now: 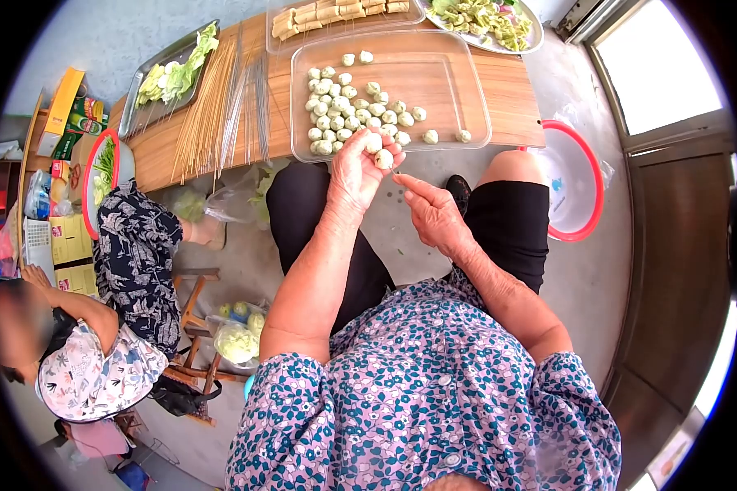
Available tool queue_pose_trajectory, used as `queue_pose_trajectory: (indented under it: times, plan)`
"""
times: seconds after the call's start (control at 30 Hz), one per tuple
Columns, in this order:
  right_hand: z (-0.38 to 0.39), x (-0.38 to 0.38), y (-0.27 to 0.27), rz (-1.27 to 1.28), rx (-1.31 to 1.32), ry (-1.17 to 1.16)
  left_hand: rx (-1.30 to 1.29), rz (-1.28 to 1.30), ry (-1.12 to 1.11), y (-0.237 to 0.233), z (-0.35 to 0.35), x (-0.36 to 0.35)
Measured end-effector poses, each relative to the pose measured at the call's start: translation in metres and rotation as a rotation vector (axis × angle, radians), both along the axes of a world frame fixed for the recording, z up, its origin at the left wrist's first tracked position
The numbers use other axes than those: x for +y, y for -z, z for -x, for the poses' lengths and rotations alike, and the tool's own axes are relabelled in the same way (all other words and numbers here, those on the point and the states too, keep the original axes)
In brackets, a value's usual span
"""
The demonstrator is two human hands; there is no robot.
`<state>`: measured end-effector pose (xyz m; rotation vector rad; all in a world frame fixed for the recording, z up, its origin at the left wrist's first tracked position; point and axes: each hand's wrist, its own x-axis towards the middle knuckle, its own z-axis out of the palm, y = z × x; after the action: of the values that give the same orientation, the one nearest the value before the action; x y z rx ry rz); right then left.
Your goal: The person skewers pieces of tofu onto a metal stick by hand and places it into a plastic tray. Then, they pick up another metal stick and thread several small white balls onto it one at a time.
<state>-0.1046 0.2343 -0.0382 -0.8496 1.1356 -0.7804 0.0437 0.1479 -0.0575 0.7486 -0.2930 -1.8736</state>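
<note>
My left hand (357, 173) is closed around a couple of small pale green speckled balls (383, 159), held over the near edge of a clear plastic tray (458, 74). Just to the right, my right hand (439, 214) is closed in a pinch on what looks like a thin skewer (396, 173), its tip pointing at the ball in my left hand. Most of the skewer is hidden by my fingers. Many more speckled balls (336, 106) lie loose in the tray, mostly in its left half.
Bamboo skewers (198, 123) and metal skewers (252, 106) lie left of the tray on the wooden table (512, 98). Around them are a metal tray of lettuce (188, 69), a tray of skewered rolls (336, 15) and a plate of greens (491, 24). A person (106, 360) sits at left; a red-rimmed basin (577, 180) stands right.
</note>
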Motion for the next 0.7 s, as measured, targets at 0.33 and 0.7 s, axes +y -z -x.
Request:
queue_pose_trajectory:
  times: [0.33,0.7]
  plan:
    - [-0.005,-0.004,0.002,-0.033,-0.007,0.064,0.014,-0.045,-0.017,0.006,0.008,0.006]
    - [-0.006,-0.006,-0.002,-0.039,-0.033,0.115,0.026,-0.013,-0.015,0.003,0.013,0.007]
